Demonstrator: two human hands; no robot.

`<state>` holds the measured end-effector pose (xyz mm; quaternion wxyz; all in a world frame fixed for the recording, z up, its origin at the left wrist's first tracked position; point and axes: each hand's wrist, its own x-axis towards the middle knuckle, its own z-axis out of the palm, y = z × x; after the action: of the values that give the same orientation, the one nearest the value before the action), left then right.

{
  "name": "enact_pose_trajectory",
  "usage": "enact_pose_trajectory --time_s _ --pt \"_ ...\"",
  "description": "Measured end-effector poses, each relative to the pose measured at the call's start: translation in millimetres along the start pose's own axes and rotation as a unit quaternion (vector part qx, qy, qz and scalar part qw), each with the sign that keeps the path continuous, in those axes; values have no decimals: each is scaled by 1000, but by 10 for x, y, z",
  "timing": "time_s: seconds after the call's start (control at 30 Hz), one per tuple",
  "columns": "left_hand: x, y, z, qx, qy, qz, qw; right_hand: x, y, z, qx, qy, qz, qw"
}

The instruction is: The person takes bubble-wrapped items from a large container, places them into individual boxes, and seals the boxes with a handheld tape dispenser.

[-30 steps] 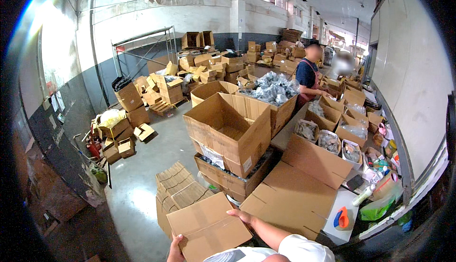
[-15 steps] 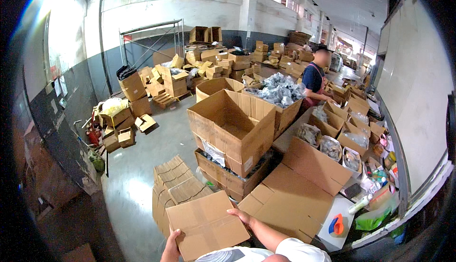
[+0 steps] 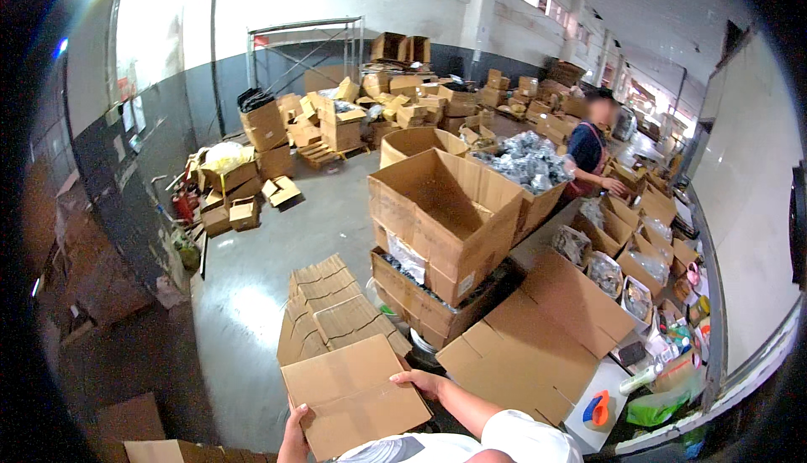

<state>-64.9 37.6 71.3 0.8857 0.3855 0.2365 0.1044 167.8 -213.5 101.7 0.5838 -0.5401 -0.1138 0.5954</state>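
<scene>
A brown cardboard carton [image 3: 357, 391] is held close in front of my body, with its broad face up and a band of tape across the middle. My left hand [image 3: 294, 431] grips its near left edge. The fingers of my right hand [image 3: 418, 381] are closed over its right edge, thumb on top. How deep the carton is cannot be seen. Just beyond it stands a bundle of folded cartons [image 3: 328, 295], packed edge to edge. To the right of my right forearm lies a large opened-out cardboard sheet [image 3: 521, 345].
A big open box [image 3: 445, 219] sits on another box [image 3: 429, 299] ahead. A co-worker [image 3: 593, 148] stands beyond, beside boxes of plastic-wrapped goods [image 3: 525, 162]. An orange and blue plastic object [image 3: 598, 410] rests on a white surface at right. Piled cartons [image 3: 340, 123] fill the back.
My view has turned left, so the surroundings sit farther right. The held carton has swung slightly left with both hands still on it. More cardboard shows at lower left. The co-worker's arm has moved.
</scene>
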Motion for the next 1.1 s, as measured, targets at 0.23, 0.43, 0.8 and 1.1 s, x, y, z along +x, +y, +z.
enact_pose_trajectory --time_s 0.23,0.43,0.8,1.1 --pt "-505 6 -771 -143 3 -7 990 836 225 444 96 -89 81 988" --pt "-1212 -302 -1435 -45 255 10 966 1165 281 1102 112 -99 55 987" --pt "-2296 -1014 -1898 149 424 -41 892 1962 290 2455 96 -102 -5 990" --pt "-2212 -1242 -2308 205 257 65 942 1308 -654 3088 165 -185 -50 967"
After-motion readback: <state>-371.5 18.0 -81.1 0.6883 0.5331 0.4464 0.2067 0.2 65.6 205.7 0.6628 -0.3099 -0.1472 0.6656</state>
